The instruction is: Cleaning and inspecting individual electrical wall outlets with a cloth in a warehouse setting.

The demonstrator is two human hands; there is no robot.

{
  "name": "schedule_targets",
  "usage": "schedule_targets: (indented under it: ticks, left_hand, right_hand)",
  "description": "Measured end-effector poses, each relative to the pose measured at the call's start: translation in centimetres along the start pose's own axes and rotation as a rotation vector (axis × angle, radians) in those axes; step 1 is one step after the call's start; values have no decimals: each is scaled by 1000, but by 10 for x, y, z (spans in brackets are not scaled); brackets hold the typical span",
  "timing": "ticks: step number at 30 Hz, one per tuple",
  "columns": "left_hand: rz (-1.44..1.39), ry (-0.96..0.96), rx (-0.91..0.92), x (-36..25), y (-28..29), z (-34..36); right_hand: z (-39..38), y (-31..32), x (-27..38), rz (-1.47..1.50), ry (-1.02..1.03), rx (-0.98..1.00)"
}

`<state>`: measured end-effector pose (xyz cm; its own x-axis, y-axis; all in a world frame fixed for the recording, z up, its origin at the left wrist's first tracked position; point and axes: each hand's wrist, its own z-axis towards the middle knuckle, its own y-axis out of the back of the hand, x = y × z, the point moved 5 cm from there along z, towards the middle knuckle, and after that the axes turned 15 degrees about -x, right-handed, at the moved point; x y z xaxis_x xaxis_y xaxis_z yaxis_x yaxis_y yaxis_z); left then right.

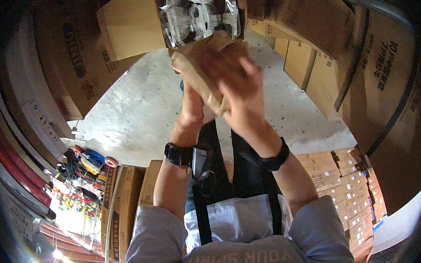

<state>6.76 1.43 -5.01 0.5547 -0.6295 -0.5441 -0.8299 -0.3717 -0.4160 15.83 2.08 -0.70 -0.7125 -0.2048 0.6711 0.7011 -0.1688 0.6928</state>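
A brown folded piece of cardboard or thick paper (196, 77) is between my two hands, tilted, just in front of an open carton (163, 27). My left hand (190, 101) grips its left side from below, with most of its fingers hidden behind it. My right hand (241, 84) lies over its right side, closed on the near edge; motion blurs the fingers. Whether the brown piece is loose or joined to the carton, I cannot tell. Inside the carton, several clear plastic-wrapped items (200, 17) sit packed side by side.
A carton flap (131, 26) sticks out left. Large cartons stand left (68, 58) and right (384, 84). Smaller stacked boxes (347, 191) are behind at right. Coiled cables and coloured items (86, 162) lie at left, beside an upright carton (129, 207). Speckled grey floor (138, 106) lies below.
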Motion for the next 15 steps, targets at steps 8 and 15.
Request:
schedule_targets:
  ticks: [8, 15]
  left_hand:
    - [-47, 101, -101, 9, 4, 0]
    - [92, 95, -244, 8, 15, 5]
  right_hand:
    - [-10, 8, -7, 24, -56, -42]
    - [-11, 10, -3, 59, 6, 24]
